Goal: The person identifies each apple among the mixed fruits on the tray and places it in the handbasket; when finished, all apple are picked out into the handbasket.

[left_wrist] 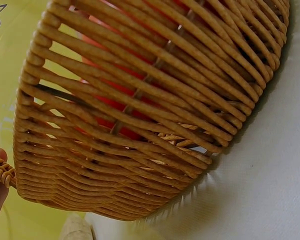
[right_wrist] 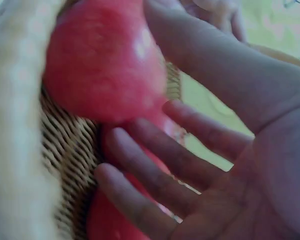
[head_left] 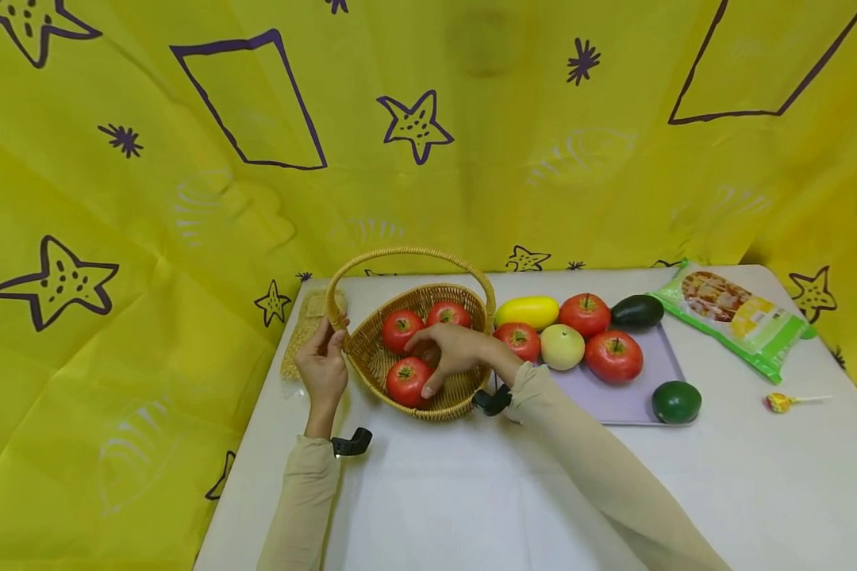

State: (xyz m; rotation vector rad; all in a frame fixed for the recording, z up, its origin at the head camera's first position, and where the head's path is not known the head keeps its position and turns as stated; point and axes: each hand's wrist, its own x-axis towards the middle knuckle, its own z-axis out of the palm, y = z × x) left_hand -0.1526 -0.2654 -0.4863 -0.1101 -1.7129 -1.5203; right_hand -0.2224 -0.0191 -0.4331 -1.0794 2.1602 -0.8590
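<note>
A wicker basket (head_left: 464,406) with an arched handle (head_left: 409,251) stands on the table, holding three red apples. My left hand (head_left: 323,371) pinches the foot of the handle between thumb and fingers. Over the basket reaches my right hand (head_left: 457,349), its fingers apart and none of them curled round an apple. Its thumb lies against the front apple (head_left: 407,382), and the fingertips are close to the left apple (head_left: 401,330) and the back apple (head_left: 448,315). In the left wrist view, the basket's woven side (left_wrist: 140,105) fills most of the picture, with red showing through.
Right of the basket, a lilac tray (head_left: 628,404) bears more red apples, a yellow fruit (head_left: 528,312), a pale round fruit (head_left: 562,347), a dark avocado (head_left: 637,312) and a green fruit (head_left: 676,402). Beyond lie a green food bag (head_left: 739,317) and a lollipop (head_left: 782,402). A clear packet (head_left: 301,333) lies left.
</note>
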